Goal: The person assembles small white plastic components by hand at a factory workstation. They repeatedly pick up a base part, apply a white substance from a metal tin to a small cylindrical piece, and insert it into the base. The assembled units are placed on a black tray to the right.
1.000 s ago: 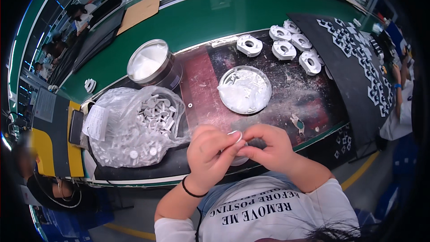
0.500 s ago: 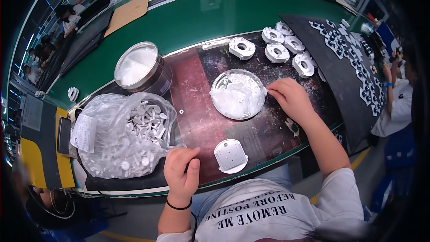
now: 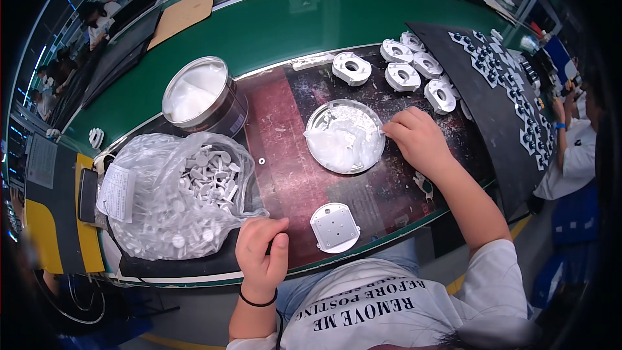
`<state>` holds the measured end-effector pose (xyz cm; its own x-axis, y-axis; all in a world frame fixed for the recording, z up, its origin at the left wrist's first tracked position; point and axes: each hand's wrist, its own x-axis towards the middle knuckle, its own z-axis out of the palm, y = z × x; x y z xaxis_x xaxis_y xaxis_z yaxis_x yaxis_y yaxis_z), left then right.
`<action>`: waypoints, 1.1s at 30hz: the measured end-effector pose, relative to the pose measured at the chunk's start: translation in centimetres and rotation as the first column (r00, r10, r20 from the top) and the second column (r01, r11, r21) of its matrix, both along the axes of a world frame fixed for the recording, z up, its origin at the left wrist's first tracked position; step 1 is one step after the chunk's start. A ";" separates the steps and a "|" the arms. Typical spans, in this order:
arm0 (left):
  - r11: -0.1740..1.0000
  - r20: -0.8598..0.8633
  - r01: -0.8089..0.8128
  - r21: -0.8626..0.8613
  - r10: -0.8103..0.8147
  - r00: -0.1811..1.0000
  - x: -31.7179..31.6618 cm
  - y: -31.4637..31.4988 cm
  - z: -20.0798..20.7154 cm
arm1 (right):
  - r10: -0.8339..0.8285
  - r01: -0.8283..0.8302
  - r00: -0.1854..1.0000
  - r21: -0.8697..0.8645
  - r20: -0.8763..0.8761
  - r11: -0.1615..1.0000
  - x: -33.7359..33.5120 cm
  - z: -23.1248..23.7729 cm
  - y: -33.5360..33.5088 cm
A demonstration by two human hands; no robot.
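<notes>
My right hand [image 3: 418, 140] pinches at the right rim of a shallow round dish [image 3: 317, 161] with white paste [image 3: 343, 146] in it. Its thumb and fingertips are together there, and whatever they hold is too small to make out. Close to the bench's front edge is my left hand [image 3: 261, 251], thumb and forefinger apart with nothing visible between them; its other fingers curl inward. To its right, a flat light-grey plate [image 3: 335, 227] with small holes lies on the bench. Left of it bulges a clear plastic bag [image 3: 152, 220] of small white disc-headed parts [image 3: 210, 178].
Behind the bag stands a metal tin [image 3: 223, 113] with white contents. Several white ring-shaped housings [image 3: 402, 76] sit at the back right, beside a black sheet [image 3: 463, 84] bearing rows of small parts. A small washer [image 3: 262, 161] lies mid-bench. Another person's arm [image 3: 562, 139] shows far right.
My right hand has shifted very slightly left along the dish's rim. My left hand keeps nearly the same place and pose. The view has turned a little.
</notes>
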<state>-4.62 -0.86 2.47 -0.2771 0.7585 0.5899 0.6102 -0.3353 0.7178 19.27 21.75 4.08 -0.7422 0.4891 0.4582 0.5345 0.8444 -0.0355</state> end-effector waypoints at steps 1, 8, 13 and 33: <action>1.000 -0.001 0.002 0.002 -0.002 1.000 0.0 0.0 0.0 | 0.003 -0.003 1.000 0.005 0.005 1.000 0.0 0.0 0.0; 1.000 -0.004 0.003 0.008 -0.003 1.000 0.1 -0.1 0.5 | -0.013 0.004 0.994 -0.085 -0.110 0.996 -0.3 0.6 -0.6; 1.000 -0.009 0.010 0.009 -0.010 1.000 0.2 0.0 0.3 | -0.277 0.018 0.925 -0.697 -0.261 0.717 -0.1 1.9 -2.3; 0.953 -0.131 0.187 -0.239 -0.222 0.966 2.7 0.2 -0.3 | -0.131 -0.412 0.878 -0.866 -0.460 0.284 -5.3 -0.2 -10.4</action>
<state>-1.87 -0.70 2.14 -0.0212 0.9061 0.4226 0.6543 -0.3071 0.6911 14.01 11.39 3.88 -0.7409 0.6716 0.0075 0.1130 0.1357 -0.9843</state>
